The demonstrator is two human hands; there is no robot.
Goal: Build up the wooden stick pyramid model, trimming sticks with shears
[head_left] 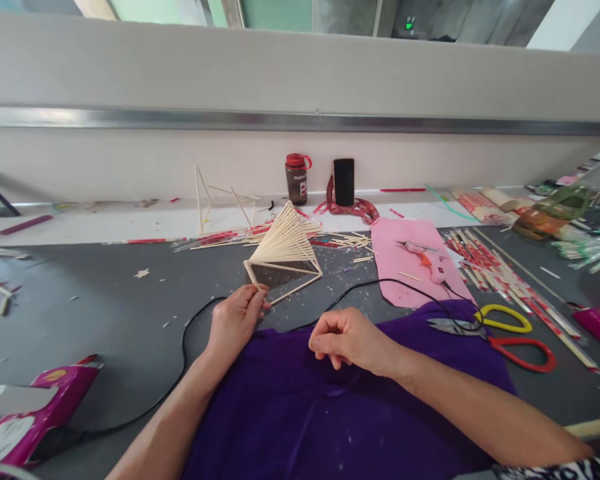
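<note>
A model of pale wooden sticks stands on the dark grey table, its upper part a fan of closely laid sticks rising to a point. My left hand pinches the model's near left corner between thumb and fingers. Over the purple cloth, my right hand is held with its fingers curled in and thumb pressed to them; whatever may be between the fingertips is too small to tell. A glue gun lies on a pink sheet to the right of the model.
Scissors with yellow and red handles lie at the right, beside wrapped sticks. A black cable crosses the table. Behind stand a dark bottle, a phone and a thin stick frame. A magenta packet lies at left.
</note>
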